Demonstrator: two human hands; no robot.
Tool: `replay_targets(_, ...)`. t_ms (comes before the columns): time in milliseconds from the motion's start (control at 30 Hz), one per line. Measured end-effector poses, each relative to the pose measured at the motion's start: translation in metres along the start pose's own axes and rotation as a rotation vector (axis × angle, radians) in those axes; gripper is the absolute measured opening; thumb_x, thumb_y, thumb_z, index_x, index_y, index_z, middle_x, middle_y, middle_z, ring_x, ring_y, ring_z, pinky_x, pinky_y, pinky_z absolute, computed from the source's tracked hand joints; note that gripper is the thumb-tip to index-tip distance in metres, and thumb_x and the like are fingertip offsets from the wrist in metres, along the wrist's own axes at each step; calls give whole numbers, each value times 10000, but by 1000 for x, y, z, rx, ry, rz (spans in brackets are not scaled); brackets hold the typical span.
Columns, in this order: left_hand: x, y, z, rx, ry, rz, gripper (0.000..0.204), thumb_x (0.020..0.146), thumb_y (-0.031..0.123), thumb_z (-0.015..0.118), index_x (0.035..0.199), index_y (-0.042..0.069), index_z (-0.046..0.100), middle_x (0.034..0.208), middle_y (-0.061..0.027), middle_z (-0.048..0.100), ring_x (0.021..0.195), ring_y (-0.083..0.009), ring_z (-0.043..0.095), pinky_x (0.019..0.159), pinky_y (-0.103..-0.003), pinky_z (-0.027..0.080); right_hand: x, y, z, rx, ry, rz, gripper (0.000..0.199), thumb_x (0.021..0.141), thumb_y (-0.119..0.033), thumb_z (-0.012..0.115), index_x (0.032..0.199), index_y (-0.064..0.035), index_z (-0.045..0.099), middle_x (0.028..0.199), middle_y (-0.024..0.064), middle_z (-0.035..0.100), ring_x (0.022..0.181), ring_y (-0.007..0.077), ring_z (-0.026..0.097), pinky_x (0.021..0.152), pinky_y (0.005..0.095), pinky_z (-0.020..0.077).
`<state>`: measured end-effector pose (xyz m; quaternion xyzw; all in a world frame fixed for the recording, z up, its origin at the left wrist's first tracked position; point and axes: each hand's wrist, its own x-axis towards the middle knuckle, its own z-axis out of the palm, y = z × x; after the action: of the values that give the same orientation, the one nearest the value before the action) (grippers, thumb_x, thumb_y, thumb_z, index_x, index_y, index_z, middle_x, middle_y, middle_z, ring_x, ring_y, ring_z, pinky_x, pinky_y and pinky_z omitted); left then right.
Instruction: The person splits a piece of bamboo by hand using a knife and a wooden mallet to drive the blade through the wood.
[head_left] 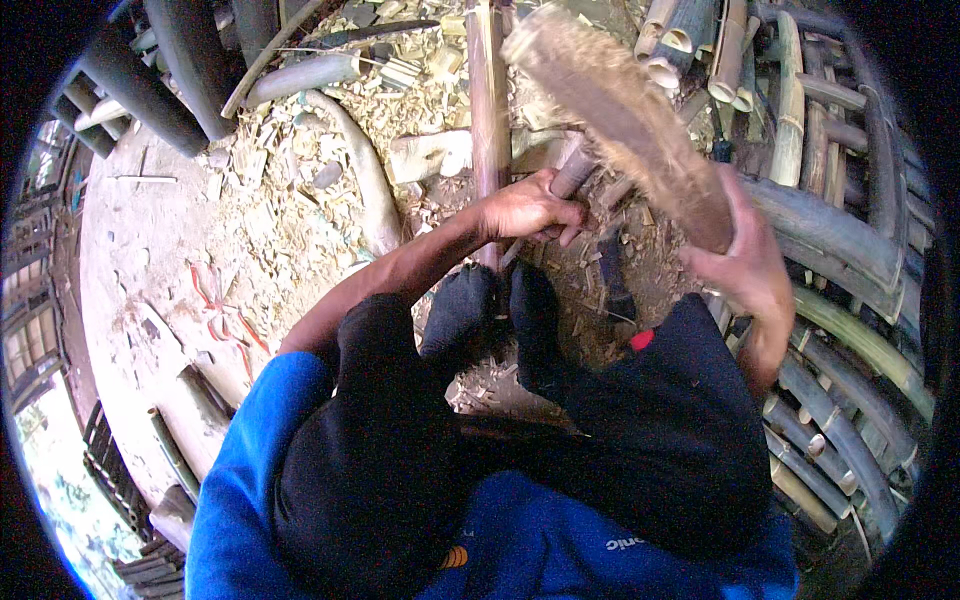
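My right hand (pixel 745 250) is closed round the narrow end of a thick wooden mallet (pixel 630 110), whose rough, club-like head is smeared by motion and raised up to the left. My left hand (pixel 535 210) grips a chisel-like tool by its round brownish handle (pixel 573 172); a thin shaft seems to come out below the fist, and its tip cannot be made out. Just left of that fist a long reddish-brown pole (pixel 487 100) runs away from me. Its near end lies between my dark-covered feet (pixel 460 310).
Pale chips and shavings (pixel 300 170) litter the ground ahead and left. A curved branch (pixel 355 160) lies there. Red-handled pliers or shears (pixel 220 310) are further left. Bamboo lengths (pixel 830 230) are stacked close on the right, with cut bamboo tubes (pixel 680 50) at the far right.
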<state>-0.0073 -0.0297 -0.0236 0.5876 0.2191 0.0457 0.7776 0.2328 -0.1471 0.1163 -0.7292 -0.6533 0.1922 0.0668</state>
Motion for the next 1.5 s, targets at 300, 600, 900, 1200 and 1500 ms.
replay_targets(300, 5, -6, -1, 36, -8, -32, 185, 783, 175, 619, 650, 48, 603, 589, -7, 534, 507, -79, 466, 461, -250, 350, -11, 12, -16, 76, 24, -9, 845, 627, -175, 816, 1362, 4, 437, 1320, 161, 548, 1237, 299, 514, 1070, 379, 371)
replay_targets(600, 5, -10, 0, 76, 45, -36, 269, 777, 285, 646, 599, 84, 631, 590, -4, 578, 533, -91, 535, 507, -234, 424, -26, 11, -38, 639, 290, 216, 835, 669, -218, 828, 1370, -9, 427, 1228, 135, 584, 1139, 229, 557, 1026, 362, 403)
replay_targets(900, 2, -29, 21, 321, 22, 173, 187, 747, 202, 667, 651, 46, 631, 616, -59, 600, 546, -165, 562, 525, -322, 461, -31, 2, -23, 187, 122, 179, 962, 609, -174, 830, 1425, 50, 370, 1375, 186, 498, 1287, 248, 452, 1107, 349, 303)
replay_targets(1200, -68, 24, -15, -123, 613, 392, 279, 930, 268, 580, 1009, 33, 707, 772, -68, 669, 613, -137, 562, 561, -289, 463, -35, -21, -15, 676, 401, 148, 737, 674, -153, 772, 1317, 19, 455, 1058, 116, 622, 929, 197, 623, 884, 316, 480)
replay_targets(1500, -79, -19, -68, -1099, 1046, 435, 506, 970, 453, 494, 1103, -29, 572, 599, 31, 316, 580, -138, 378, 563, -289, 368, -31, -33, 1, 882, 293, 221, 774, 683, -142, 775, 1358, 0, 423, 1138, 91, 598, 998, 185, 598, 938, 326, 450)
